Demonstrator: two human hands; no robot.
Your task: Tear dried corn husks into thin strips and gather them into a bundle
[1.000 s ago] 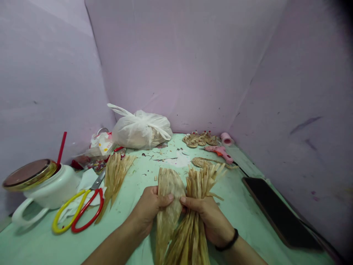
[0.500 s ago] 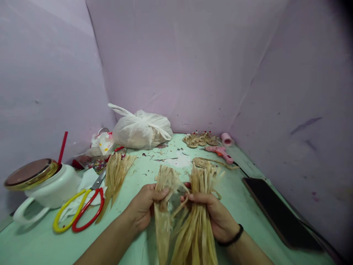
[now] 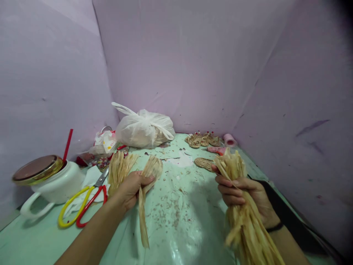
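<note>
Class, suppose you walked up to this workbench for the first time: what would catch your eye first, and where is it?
The two hands draw the eye: the right hand grips a thick bundle of dried strips at lower right, and the left hand holds a single dried strip at centre. Bright red and yellow scissors lie at left, beside a white jar.
</note>
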